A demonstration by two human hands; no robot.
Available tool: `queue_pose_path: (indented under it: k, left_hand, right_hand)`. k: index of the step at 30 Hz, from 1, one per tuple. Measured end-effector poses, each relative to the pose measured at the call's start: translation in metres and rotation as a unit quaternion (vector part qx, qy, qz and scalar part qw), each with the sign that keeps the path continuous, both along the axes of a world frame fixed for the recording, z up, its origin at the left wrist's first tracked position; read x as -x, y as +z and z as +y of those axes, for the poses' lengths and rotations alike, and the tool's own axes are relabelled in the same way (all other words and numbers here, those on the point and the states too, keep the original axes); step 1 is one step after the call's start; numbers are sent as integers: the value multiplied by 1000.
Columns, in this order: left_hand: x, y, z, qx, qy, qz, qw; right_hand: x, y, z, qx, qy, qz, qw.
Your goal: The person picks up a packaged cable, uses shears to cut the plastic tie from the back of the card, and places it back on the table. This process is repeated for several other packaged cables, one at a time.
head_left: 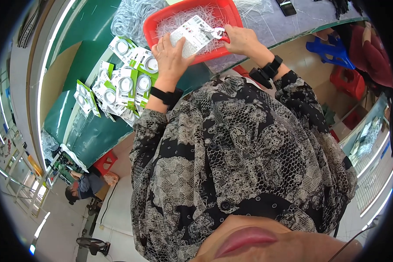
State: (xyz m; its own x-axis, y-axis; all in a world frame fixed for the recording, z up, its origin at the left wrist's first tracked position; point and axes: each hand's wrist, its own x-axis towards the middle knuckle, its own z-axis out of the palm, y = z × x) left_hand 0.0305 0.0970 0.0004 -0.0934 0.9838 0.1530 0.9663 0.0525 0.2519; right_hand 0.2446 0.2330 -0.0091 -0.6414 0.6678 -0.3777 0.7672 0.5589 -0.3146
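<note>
My left hand [170,56] is closed on a white printed packaging card [191,36], gripping its near-left edge. My right hand [239,40] is wrapped round a pair of red-handled cutters [219,33], whose metal jaws are at the card's right edge. Both hands are over a red plastic basket [151,27], which contains many thin clear plastic strips [207,13]. Beside my left wrist lies a heap of carded packs [125,83], white and green, each with a coiled white cable. Whether the jaws are closed on a strip is too small to tell.
Behind the packs a bundle of grey coiled cables [131,19] lies on the green table [91,135]. Further right are loose clear strips [258,8] and a black phone-like object [287,7]. Blue [329,52] and red stools [348,81] stand by another person [371,56] at right.
</note>
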Motion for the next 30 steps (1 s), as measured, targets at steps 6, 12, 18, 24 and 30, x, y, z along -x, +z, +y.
queue_pose_path:
  k: [6, 12, 18, 24, 30]
  left_hand:
    - [2, -1, -3, 9, -12, -20, 1000]
    - [-8, 3, 0, -9, -37, -9, 999]
    - [-14, 8, 0, -13, -41, -13, 999]
    - [-14, 4, -1, -14, -52, -16, 998]
    - [-2, -11, 4, -15, -3, -53, 998]
  right_hand:
    - [-5, 1, 4, -90, 9, 91, 992]
    - [3, 3, -4, -75, 61, 116, 988]
    - [7, 1, -4, -69, 64, 98, 991]
    - [10, 13, -2, -4, 41, -16, 999]
    - [-26, 4, -12, -67, 69, 80, 992]
